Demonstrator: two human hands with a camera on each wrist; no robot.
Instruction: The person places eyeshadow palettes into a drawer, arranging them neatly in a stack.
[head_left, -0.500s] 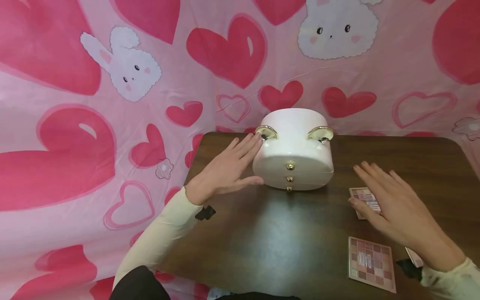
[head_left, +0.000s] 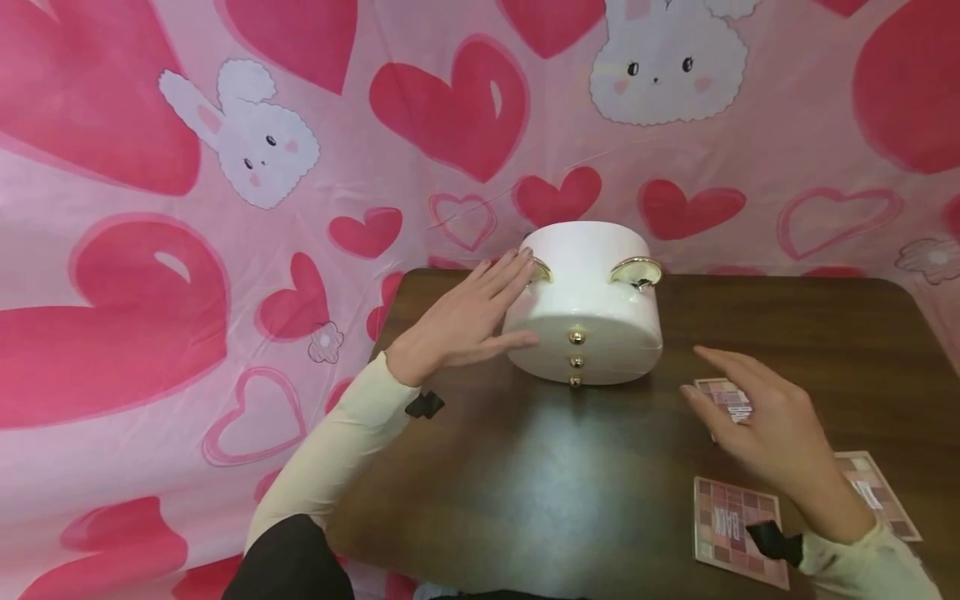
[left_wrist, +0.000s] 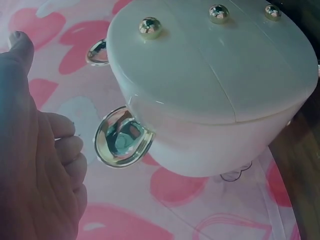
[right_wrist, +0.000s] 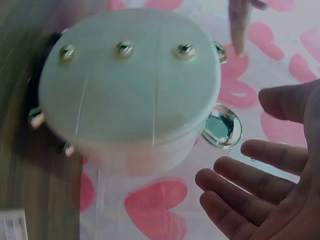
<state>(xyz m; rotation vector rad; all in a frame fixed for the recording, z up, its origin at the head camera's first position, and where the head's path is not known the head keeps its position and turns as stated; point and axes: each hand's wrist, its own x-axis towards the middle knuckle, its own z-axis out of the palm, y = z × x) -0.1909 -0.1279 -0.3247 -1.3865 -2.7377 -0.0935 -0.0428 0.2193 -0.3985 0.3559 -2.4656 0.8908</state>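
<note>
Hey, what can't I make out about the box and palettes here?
Inside the white box: hidden by its walls, every view.
Left gold fitting: partly covered by left hand, head view.
Far palette: partly behind right hand, head view.
Rightmost palette: partly behind right forearm, head view.
Pale-edged item: cut off at bottom left, right wrist view.

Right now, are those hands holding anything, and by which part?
Nothing is held: the left hand is beside the white case, and the right hand is empty too.
</note>
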